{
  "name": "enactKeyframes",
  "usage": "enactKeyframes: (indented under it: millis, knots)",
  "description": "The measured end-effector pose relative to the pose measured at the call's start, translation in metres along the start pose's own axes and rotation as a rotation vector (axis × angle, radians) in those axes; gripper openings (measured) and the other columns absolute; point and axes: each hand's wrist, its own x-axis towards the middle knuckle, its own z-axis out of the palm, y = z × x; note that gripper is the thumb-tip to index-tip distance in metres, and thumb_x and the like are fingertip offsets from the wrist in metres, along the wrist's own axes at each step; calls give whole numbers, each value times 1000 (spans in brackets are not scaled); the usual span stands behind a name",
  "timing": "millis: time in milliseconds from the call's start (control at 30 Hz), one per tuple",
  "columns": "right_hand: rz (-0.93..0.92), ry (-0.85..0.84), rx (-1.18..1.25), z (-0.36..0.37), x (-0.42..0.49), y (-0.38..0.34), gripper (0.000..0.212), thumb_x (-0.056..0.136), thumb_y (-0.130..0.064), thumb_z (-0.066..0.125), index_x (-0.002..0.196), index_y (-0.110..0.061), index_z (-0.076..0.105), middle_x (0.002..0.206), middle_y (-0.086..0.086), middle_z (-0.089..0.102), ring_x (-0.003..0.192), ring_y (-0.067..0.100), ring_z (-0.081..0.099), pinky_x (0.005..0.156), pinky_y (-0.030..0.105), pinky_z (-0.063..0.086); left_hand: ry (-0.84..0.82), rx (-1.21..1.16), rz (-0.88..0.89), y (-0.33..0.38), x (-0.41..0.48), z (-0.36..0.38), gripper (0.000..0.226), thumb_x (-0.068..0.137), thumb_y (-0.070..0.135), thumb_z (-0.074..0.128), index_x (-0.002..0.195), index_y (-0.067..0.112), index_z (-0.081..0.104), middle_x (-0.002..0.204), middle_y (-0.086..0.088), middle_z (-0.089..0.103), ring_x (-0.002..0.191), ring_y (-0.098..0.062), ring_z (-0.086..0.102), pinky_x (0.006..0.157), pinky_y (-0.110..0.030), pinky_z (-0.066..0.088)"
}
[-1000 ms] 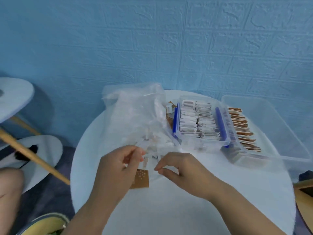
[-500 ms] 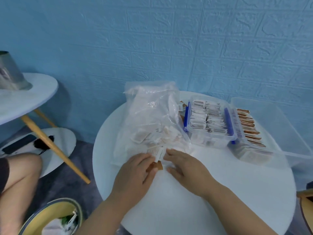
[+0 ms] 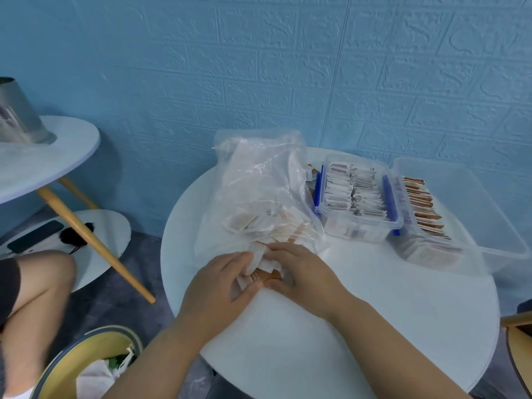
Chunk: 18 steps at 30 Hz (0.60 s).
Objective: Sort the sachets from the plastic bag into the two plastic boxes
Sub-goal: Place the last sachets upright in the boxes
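The plastic bag (image 3: 259,191) lies on the round white table (image 3: 374,326) with its long axis running from the person's hands away toward the blue wall (image 3: 259,67), the far end propped up and crumpled. It is clear and wrinkled, and pale and brownish packets show through it, heaped toward its near end. Right at that near end a small bunch of sachets (image 3: 260,264) sits between the two hands: mostly white strips fanned at differing angles, with a brown one beneath. The left hand (image 3: 218,292) grips the bunch with fingers over the white strips and thumb below; the right hand (image 3: 299,272) curls over it from the other side, thumb against the brown one. Just right of the bag stands the small box (image 3: 359,228) with blue clips, packed with upright white sachets; beyond it the large box (image 3: 489,226) holds a row of brown-edged ones. Any print on the packets is too small to read.
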Motion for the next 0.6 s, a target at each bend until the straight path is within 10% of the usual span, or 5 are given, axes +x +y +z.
enactKeyframes:
  millis: [267, 600]
  knots:
    - [136, 63, 240, -15, -7, 7, 31, 85, -31, 64, 115, -22, 63, 95, -20, 54, 85, -4, 51, 80, 9, 39, -14, -16, 135, 2, -1, 3, 53, 74, 50, 54, 114, 17, 66, 114, 7, 63, 106, -2, 46, 98, -11, 26]
    - [261, -41, 146, -4, 13, 8, 54, 73, -32, 75, 124, -24, 58, 116, -2, 60, 109, 19, 51, 95, 27, 40, 169, -45, 195, 0, -8, 3, 30, 83, 24, 50, 100, 11, 72, 99, 0, 71, 97, -6, 57, 92, -12, 40]
